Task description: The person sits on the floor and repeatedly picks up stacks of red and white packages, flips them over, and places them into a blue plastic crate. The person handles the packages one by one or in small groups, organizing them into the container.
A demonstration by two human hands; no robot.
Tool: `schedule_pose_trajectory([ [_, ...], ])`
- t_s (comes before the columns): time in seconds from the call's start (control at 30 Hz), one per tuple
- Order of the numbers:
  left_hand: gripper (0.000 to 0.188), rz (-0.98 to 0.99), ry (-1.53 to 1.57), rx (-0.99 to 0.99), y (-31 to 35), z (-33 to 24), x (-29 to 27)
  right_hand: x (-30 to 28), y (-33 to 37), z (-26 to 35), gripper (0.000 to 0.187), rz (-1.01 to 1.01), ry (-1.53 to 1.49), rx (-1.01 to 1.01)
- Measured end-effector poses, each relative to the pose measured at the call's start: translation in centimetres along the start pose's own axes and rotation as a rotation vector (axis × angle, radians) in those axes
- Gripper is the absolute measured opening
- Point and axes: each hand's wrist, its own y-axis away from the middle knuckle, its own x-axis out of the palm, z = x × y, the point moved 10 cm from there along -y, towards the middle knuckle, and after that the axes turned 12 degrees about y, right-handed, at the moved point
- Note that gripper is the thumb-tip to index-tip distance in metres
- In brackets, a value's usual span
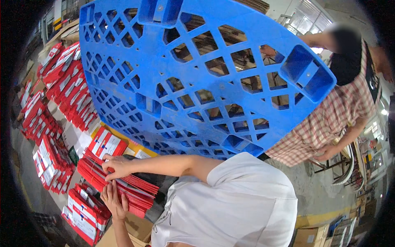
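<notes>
A thick bundle of flat red packets [138,193] lies in front of me, their edges fanned out side by side. My left hand [113,201] grips its near side, fingers laid over the packets and thumb apart from them. On the upper side, my right hand [117,166] is closed at the packets' edges with bent fingers; what sits between the fingertips is partly hidden. A thin line like a string crosses the bundle's left part. Just beyond it lies a red and white packet stack [105,142] with blue marks.
A large blue plastic pallet [193,86] stands tilted on edge beside my right arm. Behind it is a person in a checked apron [329,119]. Several red packet piles [68,82] fill the left side, with another stack [84,216] nearer. Cardboard [138,226] lies below the bundle.
</notes>
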Motion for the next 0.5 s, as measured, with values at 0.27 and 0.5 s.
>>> schedule_pose_trajectory([
  [0.27, 0.063, 0.024, 0.049, -0.060, -1.0, 0.3, -0.1, -2.2, -1.5, 1.3, 0.032, -0.036, -0.099, -0.098],
  [0.5, 0.058, -0.076, 0.071, -0.067, 1.7, 0.1, -1.6, -1.4, -1.1, 3.7, 0.025, -0.007, -0.017, -0.208],
])
